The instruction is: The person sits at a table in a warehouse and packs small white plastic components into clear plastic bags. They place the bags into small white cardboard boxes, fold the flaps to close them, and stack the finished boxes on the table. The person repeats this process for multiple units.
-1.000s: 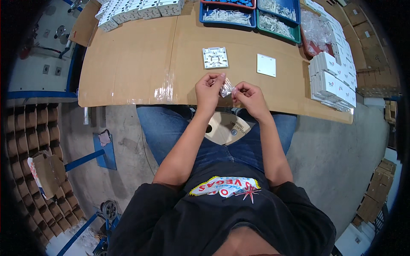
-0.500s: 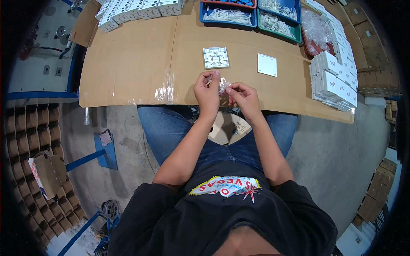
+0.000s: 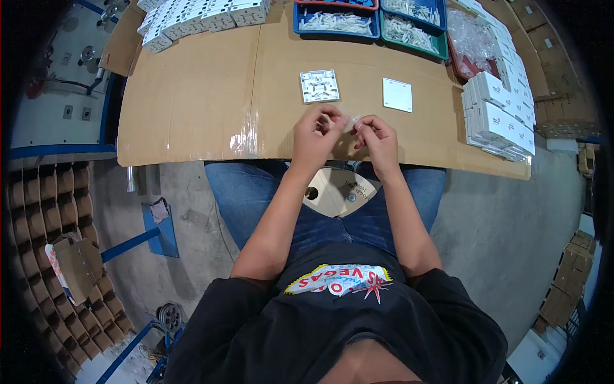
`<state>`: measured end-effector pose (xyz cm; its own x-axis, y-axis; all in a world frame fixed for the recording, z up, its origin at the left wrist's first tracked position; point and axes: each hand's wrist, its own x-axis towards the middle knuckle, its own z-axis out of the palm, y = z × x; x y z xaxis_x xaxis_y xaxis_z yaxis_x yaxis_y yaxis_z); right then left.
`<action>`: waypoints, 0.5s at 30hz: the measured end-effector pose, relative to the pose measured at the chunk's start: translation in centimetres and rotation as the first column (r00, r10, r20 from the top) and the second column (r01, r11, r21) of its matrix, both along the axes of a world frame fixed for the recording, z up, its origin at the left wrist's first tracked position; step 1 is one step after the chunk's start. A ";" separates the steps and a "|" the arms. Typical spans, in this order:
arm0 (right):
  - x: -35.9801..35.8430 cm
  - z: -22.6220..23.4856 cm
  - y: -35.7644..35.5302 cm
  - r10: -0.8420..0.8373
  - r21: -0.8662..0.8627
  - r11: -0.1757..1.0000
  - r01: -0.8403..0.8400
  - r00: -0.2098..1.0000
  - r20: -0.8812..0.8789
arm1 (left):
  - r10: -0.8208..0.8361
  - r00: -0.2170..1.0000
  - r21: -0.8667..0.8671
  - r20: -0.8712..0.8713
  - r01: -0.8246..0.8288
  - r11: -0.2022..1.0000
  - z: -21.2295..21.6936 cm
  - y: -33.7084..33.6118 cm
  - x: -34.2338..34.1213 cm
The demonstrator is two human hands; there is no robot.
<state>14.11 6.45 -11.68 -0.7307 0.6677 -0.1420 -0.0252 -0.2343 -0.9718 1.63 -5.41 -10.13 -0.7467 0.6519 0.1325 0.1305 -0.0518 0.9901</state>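
Note:
Above the table's near edge, my left hand (image 3: 313,137) and my right hand (image 3: 380,142) each pinch a small clear plastic bag (image 3: 351,123) between thumb and fingers. Most of the bag is hidden by the fingers, and its contents cannot be made out. Just beyond my left hand lies a square white plastic box base (image 3: 319,86), its moulded inner side facing up. A flat white square cover plate (image 3: 397,95) rests to its right, beyond my right hand.
Brown cardboard covers the table (image 3: 192,109). At the back, blue trays (image 3: 336,36) and a green tray (image 3: 416,45) hold small white parts. A red tray (image 3: 462,72) holds clear bags. White boxes are stacked at right (image 3: 495,121) and back left (image 3: 211,19).
My right hand has shifted a little right and up, and the fingers of both hands have changed their grip. The bag now shows as a smaller, narrower piece between them. The view has shifted slightly.

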 end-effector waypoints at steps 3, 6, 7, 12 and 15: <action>0.3 0.0 0.4 0.014 0.017 1.000 -0.014 1.000 0.003 | -0.172 0.984 -0.111 -0.036 0.167 0.980 0.8 -0.2 -0.1; 0.5 -0.2 0.6 0.043 0.032 0.999 -0.044 0.999 0.014 | -0.183 0.982 -0.159 0.053 0.189 0.969 0.4 -0.3 0.0; 0.5 -0.3 0.6 0.052 0.043 0.998 -0.053 0.998 0.018 | -0.187 0.981 -0.162 0.044 0.192 0.968 0.2 -0.3 -0.1; 0.9 -0.8 0.7 -0.002 0.244 0.969 -0.041 0.985 0.170 | -0.137 0.984 -0.159 -0.116 0.117 0.980 -0.5 -0.1 0.0; 0.6 -0.7 0.4 -0.128 0.464 0.886 0.019 0.970 0.205 | -0.070 0.989 -0.135 -0.132 0.052 0.989 -0.7 0.3 0.8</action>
